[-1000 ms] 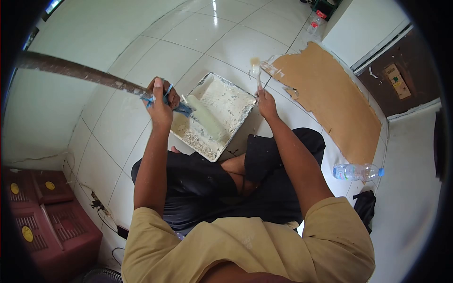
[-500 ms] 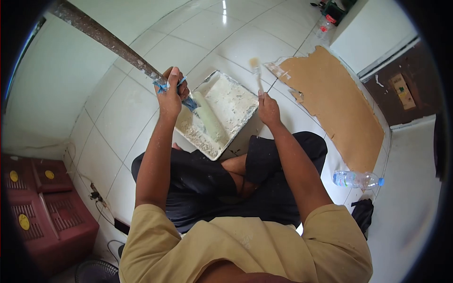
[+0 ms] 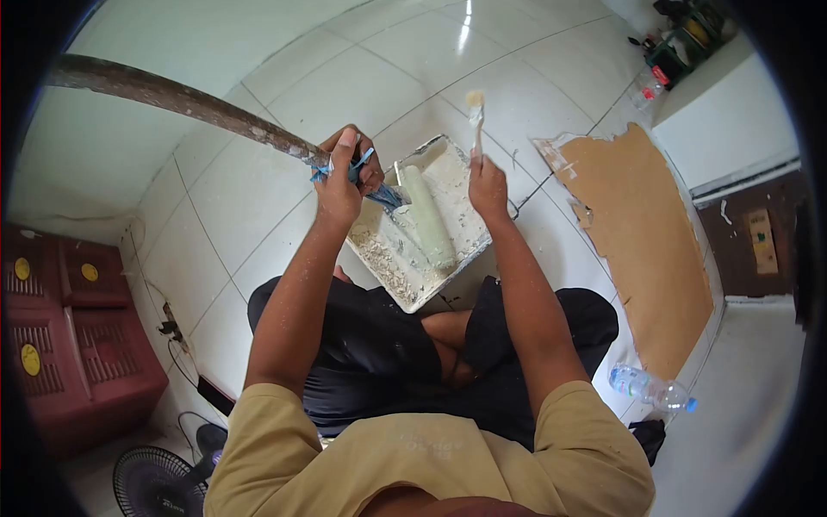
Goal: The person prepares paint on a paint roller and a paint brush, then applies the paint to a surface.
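My left hand point(image 3: 349, 172) is closed around the handle end of a paint roller point(image 3: 428, 220), where blue ties bind it to a long, paint-spattered pole point(image 3: 189, 103). The pale green roller sleeve lies over the paint tray point(image 3: 379, 283), which is caked with whitish paint and stands in front of my crossed legs. My right hand point(image 3: 488, 188) grips a paintbrush point(image 3: 477, 121) by its handle, bristles pointing up and away from me. That hand is above the tray's right edge. Part of the roller's handle is hidden by my left fingers.
A torn sheet of brown cardboard point(image 3: 646, 250) lies on the tiled floor to the right, with a plastic bottle point(image 3: 650, 388) at its near end. On the left are a maroon cabinet point(image 3: 77, 327) and a fan point(image 3: 155, 482). Another bottle point(image 3: 648, 88) stands far right.
The view has shifted. My left hand with the roller has come closer to my right hand, and the pole lies at a flatter angle. The roller sleeve sits nearer the tray's middle.
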A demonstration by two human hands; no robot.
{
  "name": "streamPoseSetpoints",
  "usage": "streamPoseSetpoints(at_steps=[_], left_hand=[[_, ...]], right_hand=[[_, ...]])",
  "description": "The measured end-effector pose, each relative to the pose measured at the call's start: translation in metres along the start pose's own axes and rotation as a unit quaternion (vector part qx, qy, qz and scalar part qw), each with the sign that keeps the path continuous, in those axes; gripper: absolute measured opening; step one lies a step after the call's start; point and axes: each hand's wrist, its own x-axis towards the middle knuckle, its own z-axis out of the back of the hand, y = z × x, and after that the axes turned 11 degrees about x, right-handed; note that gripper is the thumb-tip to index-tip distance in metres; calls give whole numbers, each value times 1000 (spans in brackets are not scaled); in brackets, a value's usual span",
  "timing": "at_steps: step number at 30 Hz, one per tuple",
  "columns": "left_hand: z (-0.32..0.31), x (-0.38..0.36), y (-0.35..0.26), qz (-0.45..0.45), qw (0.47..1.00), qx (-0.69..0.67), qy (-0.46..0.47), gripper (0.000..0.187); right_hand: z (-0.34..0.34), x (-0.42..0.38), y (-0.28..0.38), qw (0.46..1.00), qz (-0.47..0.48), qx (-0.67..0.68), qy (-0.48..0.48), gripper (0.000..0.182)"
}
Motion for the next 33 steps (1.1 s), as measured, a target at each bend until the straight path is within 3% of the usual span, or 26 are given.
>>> streamPoseSetpoints(at_steps=[2, 6, 7, 9, 12, 13, 14, 15, 16, 17, 20, 25, 27, 29, 30, 31, 33], left_hand=[[-2, 2, 0, 9, 1000, 18, -1, 46], [-12, 9, -1, 2, 999, 31, -30, 50], [-13, 10, -1, 0, 999, 31, -38, 51], [-13, 11, -2, 2, 999, 45, -18, 51], [-13, 10, -2, 4, 1000, 27, -2, 48], [-13, 7, -3, 6, 1000, -3, -3, 45], [-12, 6, -4, 5, 1000, -4, -4, 45], [-10, 6, -4, 12, 1000, -5, 3, 45], [-9, 6, -4, 18, 1000, -5, 11, 45], [-7, 8, -4, 11, 1000, -5, 15, 45], [-3, 0, -3, 17, 1000, -19, 8, 46], [-12, -11, -31, -32, 998, -45, -40, 49], [-10, -11, -33, -35, 999, -35, -18, 50], [-4, -7, -18, 6, 999, -6, 50, 50], [-5, -4, -1, 20, 999, 18, 42, 48], [-14, 0, -8, 19, 1000, -13, -7, 46], [-23, 8, -14, 51, 999, -6, -9, 45]], right_hand=[[6, 10, 14, 996, 47, 75, -28, 43], [24, 16, 44, 986, 47, 153, -51, 36], [22, 15, 38, 986, 41, 153, -52, 36], [17, 15, 30, 966, 125, 207, -92, 35], [13, 10, 35, 962, 101, 226, -112, 39], [0, 6, 9, 963, 101, 225, -108, 39], [-23, 1, -40, 998, 47, 30, 5, 41], [-34, -1, -66, 979, -10, -167, 115, 43], [-30, -7, -60, 982, -27, -147, 113, 46], [-24, -2, -44, 983, -24, -146, 107, 46], [6, 13, 14, 999, 32, -13, -38, 45], [45, 16, 65, 986, 64, 115, -99, 41], [55, 13, 77, 979, 71, 143, -124, 40], [60, 14, 92, 937, 39, 309, -160, 39], [60, 16, 89, 921, 27, 360, -145, 33], [49, 15, 78, 921, 25, 362, -140, 33], [12, 16, 26, 973, 106, 156, -130, 36]])
